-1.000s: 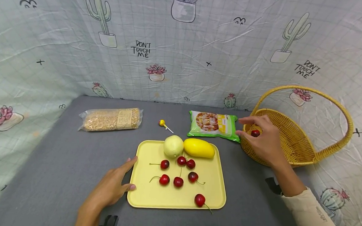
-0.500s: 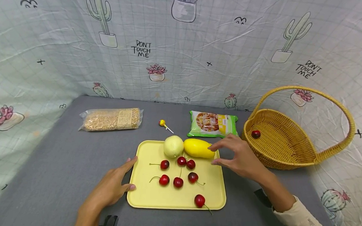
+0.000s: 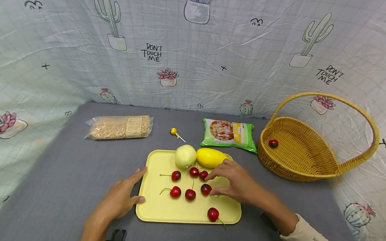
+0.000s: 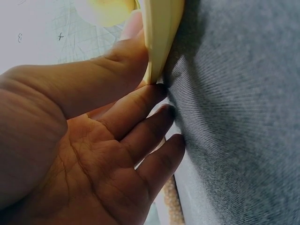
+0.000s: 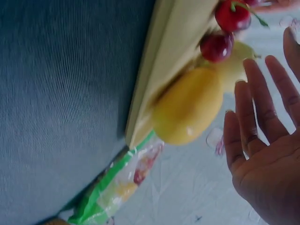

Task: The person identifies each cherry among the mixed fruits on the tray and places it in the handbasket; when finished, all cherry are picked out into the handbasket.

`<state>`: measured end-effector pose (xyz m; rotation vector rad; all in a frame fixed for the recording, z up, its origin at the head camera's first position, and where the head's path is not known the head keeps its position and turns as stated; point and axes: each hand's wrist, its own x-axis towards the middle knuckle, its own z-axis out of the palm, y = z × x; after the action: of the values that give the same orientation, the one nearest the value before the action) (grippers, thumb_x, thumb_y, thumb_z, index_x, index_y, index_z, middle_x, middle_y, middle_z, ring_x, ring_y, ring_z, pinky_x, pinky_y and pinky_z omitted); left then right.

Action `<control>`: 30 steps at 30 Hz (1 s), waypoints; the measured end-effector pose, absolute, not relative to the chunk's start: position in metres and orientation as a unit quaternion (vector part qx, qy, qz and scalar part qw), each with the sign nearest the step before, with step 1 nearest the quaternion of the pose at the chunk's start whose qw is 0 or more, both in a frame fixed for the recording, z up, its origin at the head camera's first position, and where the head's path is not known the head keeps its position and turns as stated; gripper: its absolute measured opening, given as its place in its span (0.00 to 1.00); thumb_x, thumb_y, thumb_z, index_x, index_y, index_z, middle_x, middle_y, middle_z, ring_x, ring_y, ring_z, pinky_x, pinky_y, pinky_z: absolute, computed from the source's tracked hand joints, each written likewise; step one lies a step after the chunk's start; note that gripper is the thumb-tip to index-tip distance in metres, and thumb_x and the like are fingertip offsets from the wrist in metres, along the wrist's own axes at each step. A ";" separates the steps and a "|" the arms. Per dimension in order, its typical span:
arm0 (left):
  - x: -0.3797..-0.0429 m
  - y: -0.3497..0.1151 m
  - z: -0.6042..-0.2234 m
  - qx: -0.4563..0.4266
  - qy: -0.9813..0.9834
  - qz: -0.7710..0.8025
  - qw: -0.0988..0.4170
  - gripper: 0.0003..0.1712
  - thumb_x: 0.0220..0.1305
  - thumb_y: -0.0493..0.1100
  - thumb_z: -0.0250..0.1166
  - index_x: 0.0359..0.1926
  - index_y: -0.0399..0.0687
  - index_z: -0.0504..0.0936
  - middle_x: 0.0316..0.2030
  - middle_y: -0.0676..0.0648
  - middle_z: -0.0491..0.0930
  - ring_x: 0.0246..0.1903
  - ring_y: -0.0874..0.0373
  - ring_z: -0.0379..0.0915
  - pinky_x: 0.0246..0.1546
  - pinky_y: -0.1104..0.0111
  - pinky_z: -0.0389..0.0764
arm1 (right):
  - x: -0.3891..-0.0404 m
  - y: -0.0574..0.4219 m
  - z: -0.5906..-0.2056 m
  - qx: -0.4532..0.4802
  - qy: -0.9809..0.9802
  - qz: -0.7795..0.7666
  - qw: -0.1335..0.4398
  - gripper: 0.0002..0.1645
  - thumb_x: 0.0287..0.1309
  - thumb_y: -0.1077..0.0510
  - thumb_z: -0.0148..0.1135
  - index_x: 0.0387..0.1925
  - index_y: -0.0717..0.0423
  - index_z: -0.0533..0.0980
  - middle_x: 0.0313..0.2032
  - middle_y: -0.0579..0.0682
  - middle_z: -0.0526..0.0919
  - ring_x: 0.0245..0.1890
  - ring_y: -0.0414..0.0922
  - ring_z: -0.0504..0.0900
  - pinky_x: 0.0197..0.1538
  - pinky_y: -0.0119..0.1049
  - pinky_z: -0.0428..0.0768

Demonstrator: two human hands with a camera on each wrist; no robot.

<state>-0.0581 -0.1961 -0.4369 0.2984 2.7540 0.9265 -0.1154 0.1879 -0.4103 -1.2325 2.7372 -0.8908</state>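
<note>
A yellow tray [image 3: 158, 213] lies on the grey cloth and bears several cherries, a pale round fruit [image 3: 185, 156] and a yellow oblong fruit [image 3: 211, 157]. At the tray's left rim rests my left hand [image 3: 116, 199], thumb and fingertips against its edge in the left wrist view. My right hand [image 3: 237, 182] hovers over the tray's right half, fingers spread, thumb tip close beside a dark cherry [image 3: 205, 189]. Its fingertips overlap the edge of another cherry [image 3: 203, 175]. In the right wrist view the open palm [image 5: 276, 173] holds nothing.
To the right stands a wicker basket [image 3: 300, 173] with a tall handle and one cherry [image 3: 273, 143] inside. Behind the tray lie a green snack bag [image 3: 228, 133], a lollipop [image 3: 174, 131] and a bag of corn kernels [image 3: 119, 127]. A patterned cloth [image 3: 176, 45] hangs at the back.
My right hand has moved left from over the basket to over the cherries on the tray. A cherry lies in the basket throughout. My left hand has stayed at the tray rim.
</note>
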 end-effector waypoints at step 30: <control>-0.057 -0.195 -0.435 0.095 0.935 0.322 0.115 0.54 0.61 0.39 0.78 0.84 0.47 0.60 0.78 0.28 0.62 0.75 0.27 0.63 0.68 0.32 0.71 | -0.105 0.170 -0.433 -0.388 0.905 -0.164 -0.061 0.22 0.48 0.44 0.85 0.44 0.44 0.89 0.40 0.40 0.89 0.40 0.39 0.75 0.49 0.39 0.78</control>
<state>-0.0566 -0.1950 -0.4347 0.2772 2.7402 0.9441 -0.1048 0.1699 -0.4330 -1.2679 2.9599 -0.5365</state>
